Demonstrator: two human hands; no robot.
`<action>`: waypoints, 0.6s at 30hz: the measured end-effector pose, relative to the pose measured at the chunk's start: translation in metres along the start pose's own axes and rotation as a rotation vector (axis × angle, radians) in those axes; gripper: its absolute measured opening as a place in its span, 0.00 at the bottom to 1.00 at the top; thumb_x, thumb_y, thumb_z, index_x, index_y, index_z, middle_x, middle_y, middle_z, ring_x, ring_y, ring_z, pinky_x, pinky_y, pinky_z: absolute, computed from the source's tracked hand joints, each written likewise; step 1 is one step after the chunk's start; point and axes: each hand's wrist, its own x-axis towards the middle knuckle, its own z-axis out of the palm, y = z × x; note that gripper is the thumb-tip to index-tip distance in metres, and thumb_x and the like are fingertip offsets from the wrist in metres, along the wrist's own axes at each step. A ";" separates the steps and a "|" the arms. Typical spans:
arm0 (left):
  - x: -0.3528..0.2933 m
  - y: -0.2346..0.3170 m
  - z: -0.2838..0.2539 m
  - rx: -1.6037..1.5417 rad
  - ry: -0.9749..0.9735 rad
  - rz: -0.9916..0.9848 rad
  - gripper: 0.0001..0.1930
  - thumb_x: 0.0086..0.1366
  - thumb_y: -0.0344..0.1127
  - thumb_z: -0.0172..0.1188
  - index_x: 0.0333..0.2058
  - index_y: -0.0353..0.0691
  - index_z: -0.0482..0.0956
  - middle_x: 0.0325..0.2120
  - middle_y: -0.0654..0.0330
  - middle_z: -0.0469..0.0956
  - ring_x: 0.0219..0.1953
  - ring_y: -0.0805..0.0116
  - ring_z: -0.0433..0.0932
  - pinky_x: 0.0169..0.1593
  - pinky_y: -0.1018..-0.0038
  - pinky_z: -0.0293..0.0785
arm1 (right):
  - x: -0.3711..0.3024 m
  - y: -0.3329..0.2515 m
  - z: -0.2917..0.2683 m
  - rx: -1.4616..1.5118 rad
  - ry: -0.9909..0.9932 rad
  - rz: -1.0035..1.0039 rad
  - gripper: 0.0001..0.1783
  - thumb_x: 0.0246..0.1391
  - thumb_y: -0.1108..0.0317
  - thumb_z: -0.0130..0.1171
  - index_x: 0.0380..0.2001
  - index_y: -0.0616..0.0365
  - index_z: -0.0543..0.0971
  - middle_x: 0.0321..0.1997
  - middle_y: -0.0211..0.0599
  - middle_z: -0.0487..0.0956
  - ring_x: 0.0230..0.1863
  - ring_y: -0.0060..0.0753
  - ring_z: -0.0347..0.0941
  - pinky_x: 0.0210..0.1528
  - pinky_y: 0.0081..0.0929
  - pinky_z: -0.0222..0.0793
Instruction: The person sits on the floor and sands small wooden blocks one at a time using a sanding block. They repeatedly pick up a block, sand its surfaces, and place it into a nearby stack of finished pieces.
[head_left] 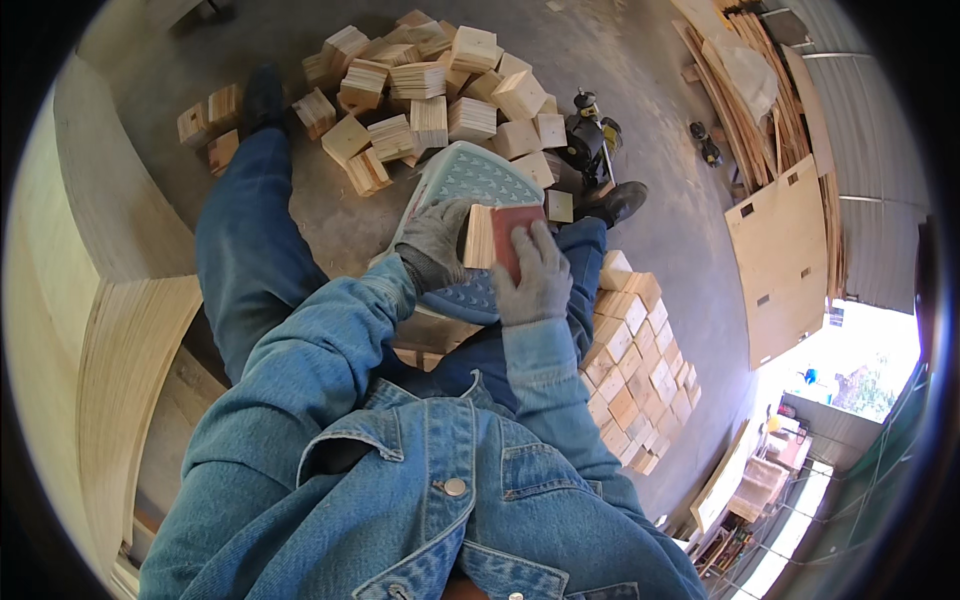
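Both hands wear grey work gloves and meet above a pale blue plastic stool (487, 180) between my legs. My left hand (436, 240) is closed around a plywood block (481, 238), whose layered edge shows. Against the block's right side lies a flat red-brown piece (507, 232) that looks like sandpaper. My right hand (537, 278) presses on it, fingers curved over its face and thumb along its near edge. The left fingertips are hidden behind the block.
Beyond the stool, many plywood blocks (420, 80) lie in a loose heap. Stacked blocks (635, 375) stand by my right leg. A dark power tool (590, 140) sits near my right shoe. Large plywood sheets (130, 330) rise at left; a board (785, 265) leans at right.
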 end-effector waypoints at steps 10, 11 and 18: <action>-0.004 -0.002 0.002 0.047 0.044 0.011 0.53 0.41 0.54 0.82 0.65 0.41 0.68 0.61 0.46 0.73 0.63 0.43 0.73 0.70 0.53 0.67 | -0.051 0.001 -0.007 0.084 0.073 -0.139 0.35 0.44 0.61 0.75 0.60 0.48 0.82 0.71 0.44 0.72 0.65 0.59 0.71 0.67 0.55 0.67; -0.004 -0.002 0.003 0.051 0.051 0.013 0.53 0.42 0.54 0.82 0.65 0.41 0.68 0.61 0.47 0.73 0.63 0.43 0.73 0.70 0.53 0.68 | -0.043 0.001 -0.007 0.072 0.075 -0.144 0.35 0.44 0.61 0.75 0.59 0.48 0.82 0.71 0.44 0.73 0.65 0.59 0.71 0.67 0.55 0.67; -0.002 -0.010 0.010 0.010 -0.053 -0.044 0.60 0.38 0.56 0.84 0.69 0.44 0.64 0.65 0.48 0.70 0.69 0.45 0.68 0.76 0.52 0.58 | 0.054 0.009 0.021 -0.017 0.083 -0.042 0.31 0.50 0.55 0.69 0.60 0.42 0.82 0.71 0.39 0.73 0.67 0.58 0.71 0.67 0.56 0.67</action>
